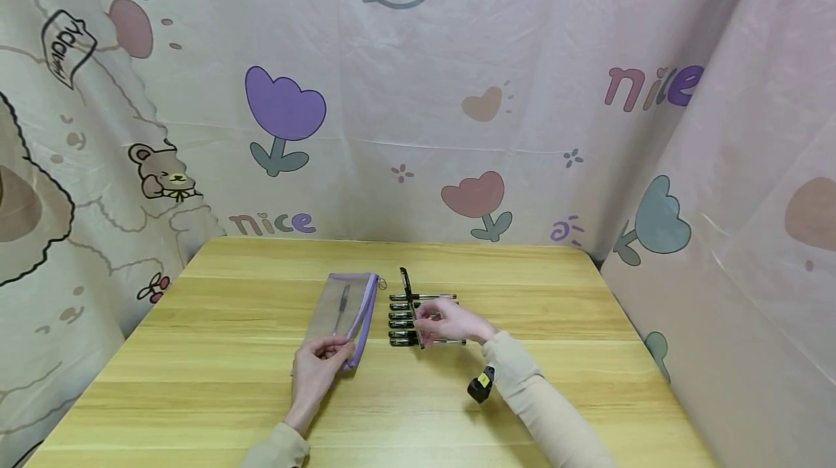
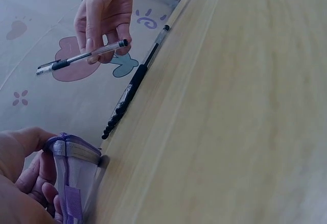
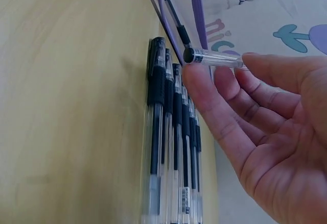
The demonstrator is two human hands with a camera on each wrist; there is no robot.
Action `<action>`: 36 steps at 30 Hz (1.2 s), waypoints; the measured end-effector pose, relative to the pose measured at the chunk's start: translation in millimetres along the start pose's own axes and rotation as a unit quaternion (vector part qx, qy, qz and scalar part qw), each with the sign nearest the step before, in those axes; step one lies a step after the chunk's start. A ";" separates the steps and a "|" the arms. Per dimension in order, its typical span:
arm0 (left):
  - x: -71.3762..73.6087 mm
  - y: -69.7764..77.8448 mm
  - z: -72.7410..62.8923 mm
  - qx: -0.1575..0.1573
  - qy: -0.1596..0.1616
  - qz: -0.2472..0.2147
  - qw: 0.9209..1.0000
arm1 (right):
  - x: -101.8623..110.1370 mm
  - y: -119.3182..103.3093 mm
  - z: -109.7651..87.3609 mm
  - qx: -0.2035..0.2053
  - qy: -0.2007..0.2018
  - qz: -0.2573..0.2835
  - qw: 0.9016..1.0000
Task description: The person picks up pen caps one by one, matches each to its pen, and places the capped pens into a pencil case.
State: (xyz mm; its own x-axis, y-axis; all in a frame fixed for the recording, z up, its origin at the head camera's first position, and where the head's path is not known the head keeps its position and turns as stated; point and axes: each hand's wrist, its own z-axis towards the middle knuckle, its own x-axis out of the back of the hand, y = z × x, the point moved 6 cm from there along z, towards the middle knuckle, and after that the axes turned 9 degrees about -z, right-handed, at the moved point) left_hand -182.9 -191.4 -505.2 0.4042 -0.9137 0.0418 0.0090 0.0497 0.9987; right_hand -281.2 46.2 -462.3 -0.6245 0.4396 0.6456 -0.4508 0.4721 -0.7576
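Observation:
My left hand (image 1: 315, 372) pinches the near end of a flat mesh pencil case (image 1: 323, 301) with purple zipper edging. One gel pen (image 1: 343, 300) shows through the mesh, inside the case. In the left wrist view the fingers curl around the end of the case (image 2: 73, 201). Between thumb and fingers, my right hand (image 1: 452, 319) pinches a clear gel pen (image 1: 406, 282) with a black grip, raised over a row of similar pens (image 1: 400, 315). The right wrist view shows the row (image 3: 155, 117) lying side by side, with the held pen's end (image 3: 214, 58) near the case.
A small black object with a yellow label (image 1: 481, 385) sits beside the right sleeve. All of this lies on a wooden table (image 1: 215, 323). Printed curtains (image 1: 379, 185) hang behind the table and along both sides.

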 end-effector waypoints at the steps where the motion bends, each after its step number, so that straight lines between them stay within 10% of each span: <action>1: -0.1 0.0 0.2 0.000 0.001 -0.001 1.000 | -0.7 -0.4 0.6 -0.002 0.000 0.004 1.000; 21: -0.3 2.9 -0.1 0.000 0.007 -0.017 1.000 | -20.1 -0.5 18.6 -0.061 0.020 0.193 0.979; 36: 0.6 3.7 -0.2 -0.001 0.003 -0.015 1.000 | -40.1 -2.3 43.0 -0.145 0.042 0.307 0.940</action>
State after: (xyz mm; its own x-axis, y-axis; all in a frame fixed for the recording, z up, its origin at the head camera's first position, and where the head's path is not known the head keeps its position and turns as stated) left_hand -182.4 -191.7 -501.5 0.4096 -0.9122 0.0119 0.0220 0.0229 0.9995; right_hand -282.5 -5.4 -490.6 -0.6527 0.7496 0.1098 0.1779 0.2925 -0.9396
